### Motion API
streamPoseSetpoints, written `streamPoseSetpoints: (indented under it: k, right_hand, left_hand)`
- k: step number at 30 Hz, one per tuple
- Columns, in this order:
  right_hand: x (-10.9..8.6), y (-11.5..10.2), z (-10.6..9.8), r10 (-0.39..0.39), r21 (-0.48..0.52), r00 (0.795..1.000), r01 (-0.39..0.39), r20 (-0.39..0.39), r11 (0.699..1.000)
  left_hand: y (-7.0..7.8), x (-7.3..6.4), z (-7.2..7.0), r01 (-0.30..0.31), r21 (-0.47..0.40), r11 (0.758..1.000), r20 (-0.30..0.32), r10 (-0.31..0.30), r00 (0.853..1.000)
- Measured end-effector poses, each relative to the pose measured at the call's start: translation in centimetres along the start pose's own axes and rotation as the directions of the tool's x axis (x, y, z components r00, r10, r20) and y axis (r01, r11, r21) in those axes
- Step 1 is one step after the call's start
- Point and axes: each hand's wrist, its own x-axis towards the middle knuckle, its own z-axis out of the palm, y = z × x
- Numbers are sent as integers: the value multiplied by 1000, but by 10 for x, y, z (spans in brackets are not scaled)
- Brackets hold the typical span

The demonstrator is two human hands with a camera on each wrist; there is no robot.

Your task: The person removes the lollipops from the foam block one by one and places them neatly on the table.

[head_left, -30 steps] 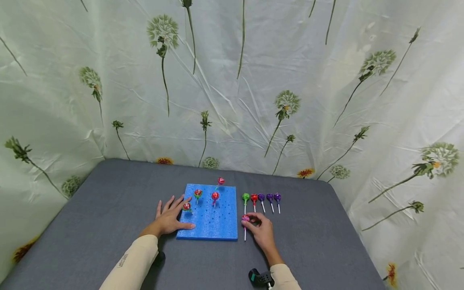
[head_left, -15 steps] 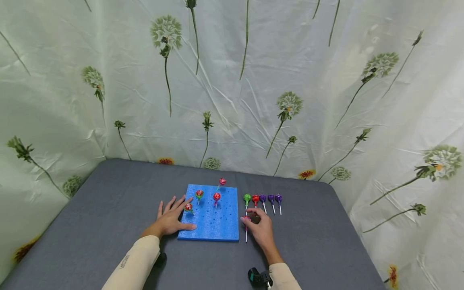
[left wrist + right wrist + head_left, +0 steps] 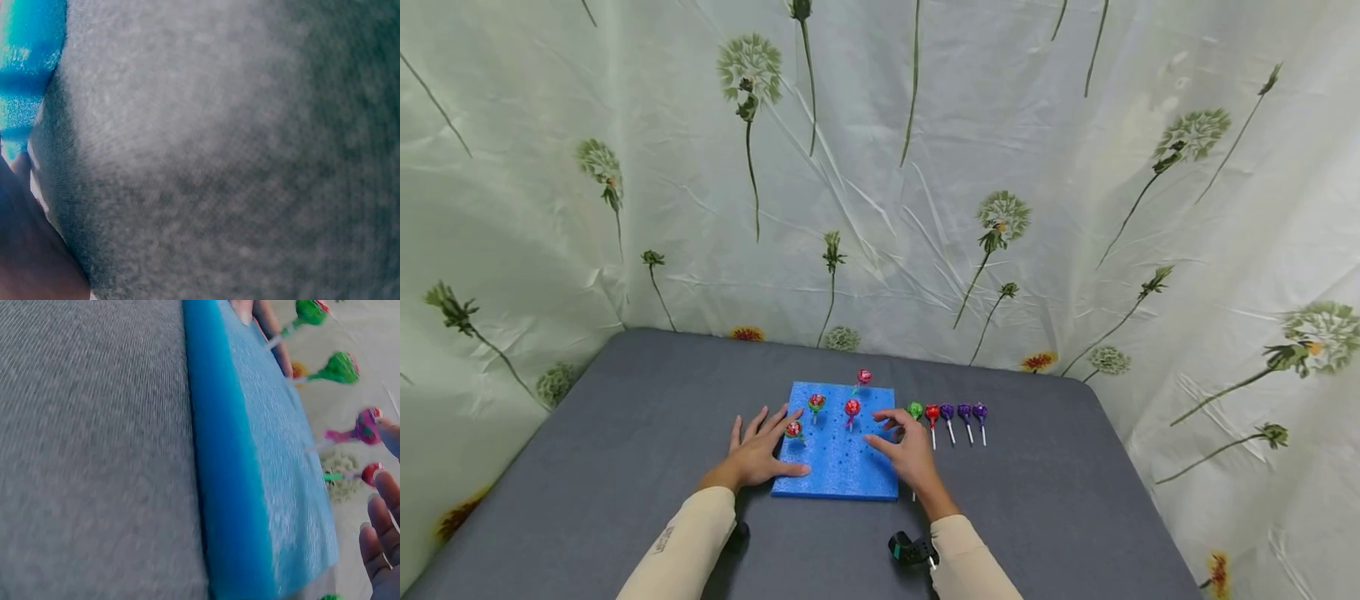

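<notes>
My left hand (image 3: 752, 458) rests with spread fingers on the left edge of the blue foam board (image 3: 835, 482), thumb along its front part. Several wrapped lollipops stand upright in the board, among them a red and green one (image 3: 817, 403) and a red and pink one (image 3: 852, 407). Over the board's right side my right hand (image 3: 910, 454) hovers with thumb and fingers apart and nothing between them. A lollipop's white stick (image 3: 913, 496) pokes out below that hand, its head hidden. In the right wrist view, the fingers (image 3: 381, 519) are loosely extended.
To the board's right lie a green lollipop (image 3: 915, 409), a red lollipop (image 3: 932, 412) and several purple lollipops (image 3: 947, 412) in a row. Small holes dot the board. A grey cloth-covered table (image 3: 1045, 500) meets a flowered curtain (image 3: 880, 200) behind.
My right hand has let go of the pink lollipop lying right of the board and moved left over the board. The left hand keeps its place on the board.
</notes>
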Motion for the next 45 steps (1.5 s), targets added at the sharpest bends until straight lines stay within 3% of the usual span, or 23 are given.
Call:
streamPoseSetpoints:
  k: [13, 32, 45]
  right_hand:
    - [22, -16, 20, 84, 5, 993, -84, 83, 996]
    - [30, -2, 30, -16, 3, 996, 16, 83, 1000]
    - [31, -5, 24, 25, -25, 998, -23, 56, 999]
  left_hand:
    - [-5, 4, 3, -1, 31, 1000, 0, 1, 1000]
    - [1, 0, 1, 29, 38, 999, 3, -29, 1000]
    - [1, 1, 3, 27, 34, 999, -4, -27, 1000]
